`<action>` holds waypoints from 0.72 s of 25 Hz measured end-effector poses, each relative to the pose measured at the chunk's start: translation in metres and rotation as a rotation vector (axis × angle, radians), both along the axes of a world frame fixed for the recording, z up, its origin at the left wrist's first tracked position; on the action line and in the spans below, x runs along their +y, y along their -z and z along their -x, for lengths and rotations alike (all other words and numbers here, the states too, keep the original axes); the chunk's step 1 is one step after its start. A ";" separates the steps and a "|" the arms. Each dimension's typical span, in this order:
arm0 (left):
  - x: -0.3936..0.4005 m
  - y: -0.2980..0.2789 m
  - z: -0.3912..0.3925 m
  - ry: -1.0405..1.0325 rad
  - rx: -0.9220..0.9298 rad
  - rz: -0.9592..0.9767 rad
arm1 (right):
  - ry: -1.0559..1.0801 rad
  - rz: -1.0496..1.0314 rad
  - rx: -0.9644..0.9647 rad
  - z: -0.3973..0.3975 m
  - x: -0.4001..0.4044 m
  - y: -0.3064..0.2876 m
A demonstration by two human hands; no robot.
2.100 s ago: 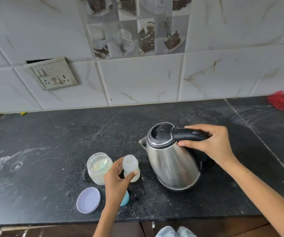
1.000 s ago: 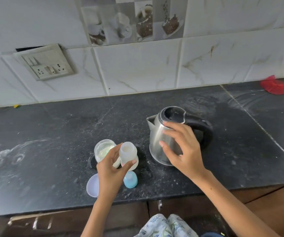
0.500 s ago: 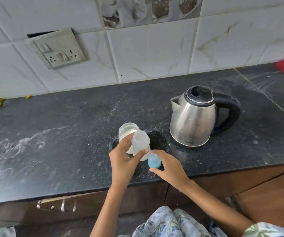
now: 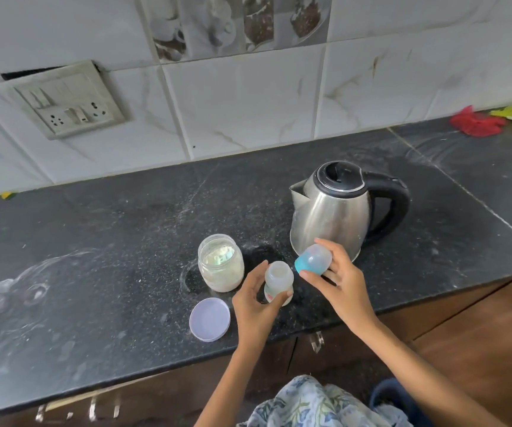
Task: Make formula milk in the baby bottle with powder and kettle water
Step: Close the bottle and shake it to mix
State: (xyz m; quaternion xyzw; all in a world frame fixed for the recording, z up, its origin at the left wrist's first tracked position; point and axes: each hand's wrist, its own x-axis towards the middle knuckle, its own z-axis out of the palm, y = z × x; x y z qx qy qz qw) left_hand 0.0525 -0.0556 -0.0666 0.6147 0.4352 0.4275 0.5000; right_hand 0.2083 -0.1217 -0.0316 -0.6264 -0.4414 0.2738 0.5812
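A small translucent baby bottle (image 4: 278, 282) stands uncapped on the black counter (image 4: 110, 241), and my left hand (image 4: 256, 306) grips it from the left. My right hand (image 4: 336, 280) holds the bottle's blue-ringed cap (image 4: 313, 259) tilted in the air, just right of the bottle's mouth. An open glass jar of pale powder (image 4: 221, 262) stands left of the bottle. Its lilac lid (image 4: 209, 319) lies flat near the counter's front edge. The steel kettle (image 4: 333, 211) with a black handle stands behind my right hand, lid closed.
A switch and socket plate (image 4: 64, 100) hangs on the tiled wall at the left. Red and yellow cloths (image 4: 476, 123) lie at the far right of the counter. Powder smears mark the counter's left side (image 4: 17, 291). Drawer fronts run below the counter edge.
My right hand let go of the kettle, reached down to the blue cap on the counter and lifted it up beside the bottle. My left hand stayed on the bottle.
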 end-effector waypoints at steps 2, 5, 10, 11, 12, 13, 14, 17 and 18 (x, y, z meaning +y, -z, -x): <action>0.003 0.004 -0.002 0.032 0.033 0.005 | 0.006 0.000 -0.001 0.000 0.000 0.000; 0.003 0.004 -0.005 0.077 0.064 0.050 | 0.008 -0.001 0.010 0.000 0.001 -0.006; 0.016 -0.020 -0.002 0.119 -0.022 0.085 | -0.030 -0.045 0.108 -0.001 0.010 -0.036; 0.021 -0.030 0.000 0.152 -0.049 0.099 | -0.044 -0.058 0.136 -0.002 0.013 -0.046; 0.025 -0.042 0.004 0.194 -0.070 0.105 | -0.062 -0.069 0.152 -0.003 0.016 -0.056; 0.028 -0.054 0.007 0.237 -0.088 0.103 | -0.088 -0.077 0.160 -0.004 0.020 -0.068; 0.029 -0.067 0.010 0.269 -0.097 0.096 | -0.120 -0.086 0.173 -0.004 0.024 -0.080; 0.031 -0.096 0.015 0.295 -0.111 0.065 | -0.263 -0.080 0.233 -0.006 0.035 -0.111; 0.030 -0.104 0.016 0.286 -0.108 0.049 | -0.321 -0.063 0.220 -0.006 0.038 -0.119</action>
